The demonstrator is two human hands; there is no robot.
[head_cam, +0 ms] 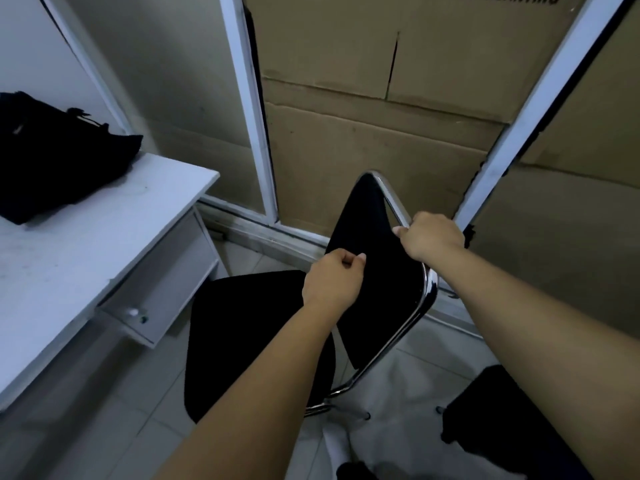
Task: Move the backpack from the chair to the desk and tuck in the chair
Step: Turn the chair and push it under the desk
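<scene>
A black backpack (59,157) lies on the white desk (83,251) at the far left. The chair (249,327), black-padded with a chrome frame, stands on the floor to the right of the desk, its seat partly under the desk's corner. My left hand (332,280) is closed on the near edge of the black backrest (367,237). My right hand (431,239) grips the chrome tube along the backrest's top right edge. Nothing lies on the seat.
A grey drawer unit (156,299) hangs under the desk's right end, close to the seat. Cardboard sheets (363,126) in white frames form the wall behind the chair. A dark object (498,410) sits on the tiled floor at the lower right.
</scene>
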